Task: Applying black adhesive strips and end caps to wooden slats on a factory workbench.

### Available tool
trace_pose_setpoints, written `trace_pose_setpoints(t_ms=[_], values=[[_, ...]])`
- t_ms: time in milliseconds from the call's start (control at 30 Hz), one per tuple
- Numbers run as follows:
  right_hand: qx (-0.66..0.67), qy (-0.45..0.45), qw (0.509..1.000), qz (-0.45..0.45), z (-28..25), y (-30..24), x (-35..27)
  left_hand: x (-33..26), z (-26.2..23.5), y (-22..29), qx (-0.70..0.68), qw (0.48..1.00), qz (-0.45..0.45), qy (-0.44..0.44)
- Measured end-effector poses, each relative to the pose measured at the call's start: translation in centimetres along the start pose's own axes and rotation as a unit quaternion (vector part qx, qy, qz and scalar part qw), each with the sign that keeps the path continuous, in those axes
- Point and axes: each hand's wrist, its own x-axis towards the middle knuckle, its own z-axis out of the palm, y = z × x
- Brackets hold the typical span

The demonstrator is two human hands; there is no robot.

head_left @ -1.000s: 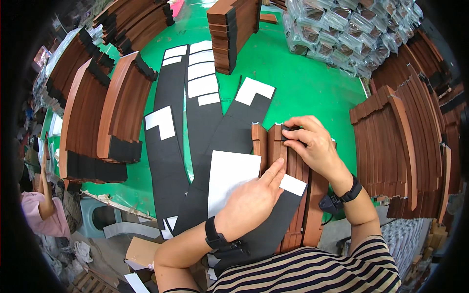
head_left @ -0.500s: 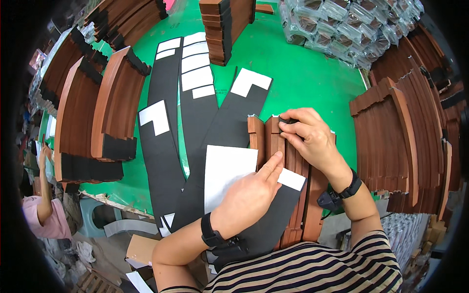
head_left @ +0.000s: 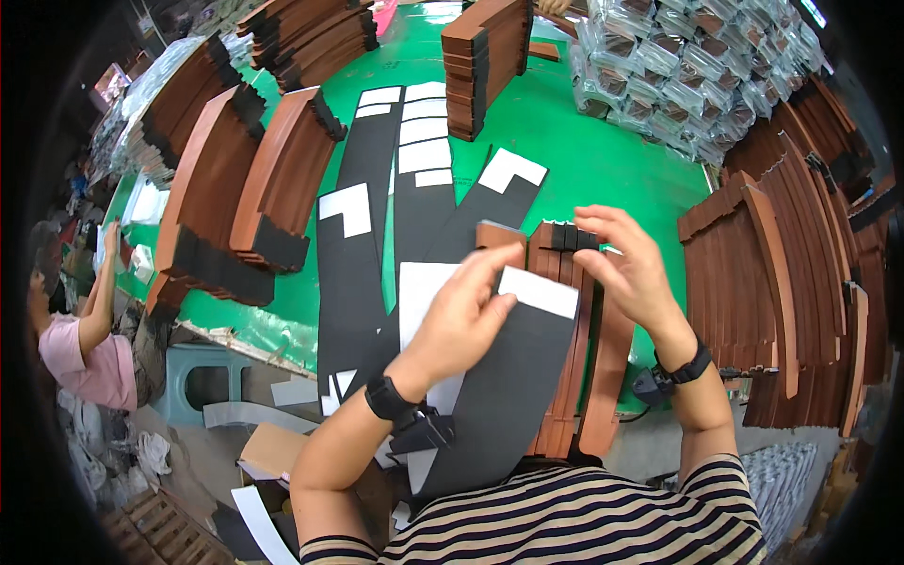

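Table: green table top point(head_left: 603, 160) is seen from the head view, with curved brown wood slats piled all round it and clear wrapped packs point(head_left: 678, 75) heaped at the far right.

On the table: long black strips with white patches point(head_left: 414, 179) are laid side by side, running away from the person.

What changed: a second ago the left hand was pressed flat on a black strip on the table. Now that black strip point(head_left: 508, 377) has been lifted, and its white end is raised up near the chest.

What it means: the strip seems to have been picked up to be put onto the wood.

Left hand: left hand point(head_left: 461, 315) is closed on the top corner of the black strip, thumb under, fingers on top.

Right hand: right hand point(head_left: 631, 268) has stayed at the top of the brown slats point(head_left: 565, 311); its fingertips are pinched on the small black end piece point(head_left: 568, 235) there.

Where the strip is: the strip hangs down from the left hand's grip, just left of the right hand, and lies over the lower slats.

Nearby: another person in a pink top point(head_left: 85, 358) is seen at the far left edge.
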Motion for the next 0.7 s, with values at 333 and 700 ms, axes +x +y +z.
trace_pose_setpoints(t_ms=[333, 700], values=[[0.318, -0.048, 0.937, 0.133, -1.0, -5.2, -2.7, -1.5, 0.8, 3.6, -0.245, 0.968, -0.043, 0.014], [-0.06, 0.017, 0.988, -0.141, -1.6, -9.1, -3.4, -3.6, 3.5, 4.0, -0.197, 0.979, -0.044, -0.027]])
